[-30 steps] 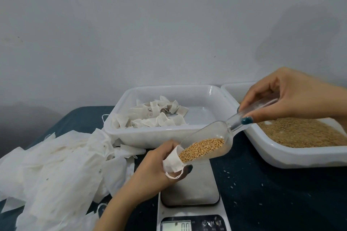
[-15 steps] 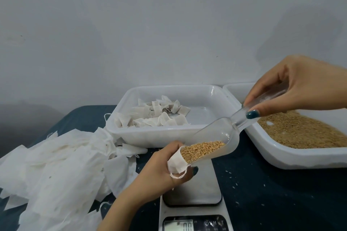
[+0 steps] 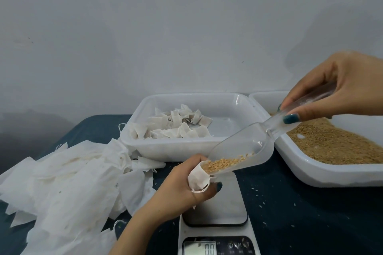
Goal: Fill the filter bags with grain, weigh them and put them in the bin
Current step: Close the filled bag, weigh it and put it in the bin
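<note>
Dark tabletop (image 3: 310, 213); tilted scoop (image 3: 248, 147) touches filter bag (image 3: 198, 178)

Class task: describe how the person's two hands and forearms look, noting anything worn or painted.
The left hand and the right hand are both bare: no gloves, rings, watch or sleeves show in the head view. The fingernails are painted a dark teal.

You're working with two white tubs (bag bin (image 3: 186, 149), grain tub (image 3: 310, 172)), one scoop (image 3: 248, 143) and one scale (image 3: 223, 203). You're holding one filter bag (image 3: 198, 180); filled bags (image 3: 176, 128) and flat empties (image 3: 72, 182) are lying too jumbled to count.
</note>
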A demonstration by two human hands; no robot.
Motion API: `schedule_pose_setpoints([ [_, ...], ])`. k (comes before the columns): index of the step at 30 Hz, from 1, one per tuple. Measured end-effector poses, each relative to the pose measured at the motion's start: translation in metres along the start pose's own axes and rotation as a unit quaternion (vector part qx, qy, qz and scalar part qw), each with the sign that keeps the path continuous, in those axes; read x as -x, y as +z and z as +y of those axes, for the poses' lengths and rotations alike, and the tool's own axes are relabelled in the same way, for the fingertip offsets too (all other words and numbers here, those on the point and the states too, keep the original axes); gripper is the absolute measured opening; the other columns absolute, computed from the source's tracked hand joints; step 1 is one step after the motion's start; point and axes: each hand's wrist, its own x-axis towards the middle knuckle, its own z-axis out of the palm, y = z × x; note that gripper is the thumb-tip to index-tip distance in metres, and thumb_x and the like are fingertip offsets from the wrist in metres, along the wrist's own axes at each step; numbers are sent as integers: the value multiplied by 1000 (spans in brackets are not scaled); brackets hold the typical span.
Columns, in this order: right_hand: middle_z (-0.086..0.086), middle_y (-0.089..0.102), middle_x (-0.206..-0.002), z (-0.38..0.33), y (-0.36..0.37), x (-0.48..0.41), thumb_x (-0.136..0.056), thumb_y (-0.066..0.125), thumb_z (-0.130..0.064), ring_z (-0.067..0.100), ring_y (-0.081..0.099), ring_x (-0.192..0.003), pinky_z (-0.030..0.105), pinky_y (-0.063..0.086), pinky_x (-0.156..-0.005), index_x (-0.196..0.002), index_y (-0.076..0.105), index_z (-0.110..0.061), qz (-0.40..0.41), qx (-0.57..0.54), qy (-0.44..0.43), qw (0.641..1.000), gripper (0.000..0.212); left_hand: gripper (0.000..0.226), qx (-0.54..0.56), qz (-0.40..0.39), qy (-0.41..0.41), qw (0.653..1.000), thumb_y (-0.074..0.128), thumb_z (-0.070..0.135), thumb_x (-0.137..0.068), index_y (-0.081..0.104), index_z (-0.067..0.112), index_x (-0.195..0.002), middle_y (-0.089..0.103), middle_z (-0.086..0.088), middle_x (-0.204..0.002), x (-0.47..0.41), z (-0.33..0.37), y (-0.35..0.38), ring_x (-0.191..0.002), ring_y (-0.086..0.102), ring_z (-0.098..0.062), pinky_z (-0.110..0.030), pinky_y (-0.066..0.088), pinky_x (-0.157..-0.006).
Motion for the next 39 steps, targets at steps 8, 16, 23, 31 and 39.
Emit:
schedule_pose_setpoints([
  [8, -13, 75, -75, 7, 0, 1, -48, 77, -74, -2, 64, -54, 7, 47, -50, -81, 78, -45, 3, -8, -1, 1000, 44, 20, 3, 2, 7, 1000, 73, 29, -82, 57, 40, -87, 57, 13, -72, 0, 0, -1, -59, 50, -7, -24, 44, -51],
  [16, -4, 76, -78, 42, 13, 14, -52, 80, -72, -1, 63, -54, 9, 48, -52, -85, 79, -37, 35, -52, 21, 998, 48, 17, 44, 25, 27, 998, 74, 37, -81, 58, 34, -86, 54, 14, -73, -1, 3, -4, -65, 48, -7, -21, 41, -60],
  [23, -2, 76, -82, 107, 67, 43, -55, 77, -78, 3, 63, -56, 12, 48, -50, -95, 78, -33, 153, -190, 102, 964, 61, 13, 125, 47, 37, 990, 73, 32, -80, 61, 29, -85, 58, 9, -78, -2, 4, -6, -68, 53, -9, -21, 44, -62],
  [31, -22, 72, -95, 152, 101, 47, -67, 60, -86, -3, 66, -70, 21, 56, -62, -109, 68, -51, 375, -141, 186, 897, 55, 17, 228, 81, 30, 970, 57, 36, -90, 58, 20, -86, 55, -3, -79, -2, 4, -14, -71, 47, -15, -23, 42, -67],
  [39, 10, 64, -127, 168, 102, 12, -100, 45, -15, 33, 63, -105, 47, 51, -84, -128, 58, -27, 277, 67, 259, 923, 34, 35, 97, 135, -17, 986, 39, 40, -97, 65, 19, -87, 68, 6, -93, -2, 6, -13, -87, 60, -7, -20, 44, -81],
])
